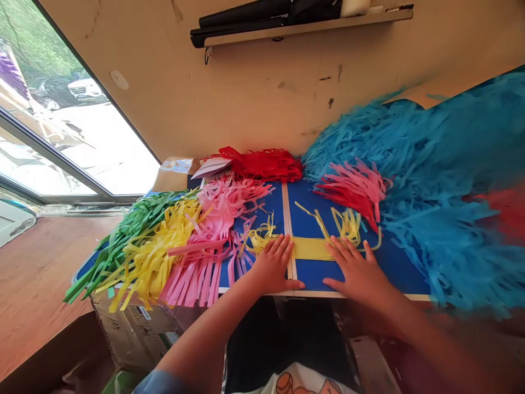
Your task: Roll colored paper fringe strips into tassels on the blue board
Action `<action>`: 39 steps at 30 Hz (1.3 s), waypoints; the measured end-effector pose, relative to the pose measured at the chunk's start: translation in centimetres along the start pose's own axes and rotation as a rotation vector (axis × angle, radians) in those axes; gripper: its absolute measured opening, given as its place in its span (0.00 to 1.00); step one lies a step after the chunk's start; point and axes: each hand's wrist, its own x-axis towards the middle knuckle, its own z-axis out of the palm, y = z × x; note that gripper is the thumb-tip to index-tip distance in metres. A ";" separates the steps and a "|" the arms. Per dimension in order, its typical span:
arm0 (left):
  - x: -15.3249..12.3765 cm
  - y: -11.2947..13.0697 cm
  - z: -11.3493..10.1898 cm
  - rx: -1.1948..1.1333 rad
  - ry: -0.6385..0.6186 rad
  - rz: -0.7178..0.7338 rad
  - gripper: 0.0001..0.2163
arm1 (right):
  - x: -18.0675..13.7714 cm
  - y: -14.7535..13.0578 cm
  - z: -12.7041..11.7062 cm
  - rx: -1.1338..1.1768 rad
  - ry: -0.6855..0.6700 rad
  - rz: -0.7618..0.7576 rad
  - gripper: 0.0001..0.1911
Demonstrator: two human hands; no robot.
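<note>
On the blue table (266,273) lies a yellow fringed tissue paper piece (309,248), its middle band flat and its cut strips curling at both ends. My left hand (275,267) rests palm down over the band's left end, fingers stretched out. Over the right end, my right hand (356,271) lies flat with fingers spread and the thumb pointing toward the left hand. Some strips under and behind both hands are partly hidden. Beyond the right hand sits a pink and red fringed bundle (356,189).
Pink fringe (217,219), yellow fringe (164,241) and green fringe (127,241) hang over the table's left side. Red fringe (266,164) lies at the back. A large blue fringe heap (435,180) covers the right. A shelf (311,30) juts from the wall; a cardboard box (127,328) stands below.
</note>
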 end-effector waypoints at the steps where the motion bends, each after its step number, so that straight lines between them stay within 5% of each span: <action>1: 0.0 0.1 -0.1 -0.003 -0.012 -0.008 0.47 | 0.0 -0.2 -0.3 -0.024 0.024 0.061 0.42; 5: -0.2 1.0 -0.4 -0.013 -0.020 -0.050 0.45 | -0.1 -2.1 -2.3 -0.084 0.333 0.351 0.41; 7: -0.4 1.7 -0.3 -0.011 -0.010 -0.079 0.44 | 0.0 -3.7 -2.8 -0.033 0.449 0.252 0.39; 10: -0.7 2.3 0.1 0.009 0.015 -0.106 0.42 | 0.2 -5.6 -2.1 0.091 0.343 -0.157 0.39; 12: -0.9 2.4 0.4 0.013 0.034 -0.111 0.41 | 0.4 -5.8 -0.8 0.137 0.210 -0.294 0.40; 15: -1.0 2.4 0.6 -0.007 0.041 -0.111 0.41 | -0.2 -4.1 0.8 0.110 0.178 -0.125 0.42; 20: -0.5 2.3 -0.6 -0.024 0.087 -0.125 0.37 | -1.4 -0.2 -0.1 0.013 0.361 0.190 0.33; 23: 0.8 1.6 -1.8 0.016 0.174 -0.174 0.20 | -0.1 0.0 -1.8 0.102 0.421 0.105 0.19; 25: 2.0 0.8 -2.4 0.049 0.187 -0.197 0.13 | 1.9 -0.6 -2.7 0.191 0.347 -0.011 0.16; 30: 3.8 -0.4 -2.1 0.043 0.144 -0.182 0.13 | 7.0 -2.0 -3.2 0.213 0.146 -0.082 0.20; 39: 3.0 -0.1 -1.0 0.021 0.241 -0.202 0.07 | 6.5 -2.0 -3.1 0.216 0.270 -0.055 0.07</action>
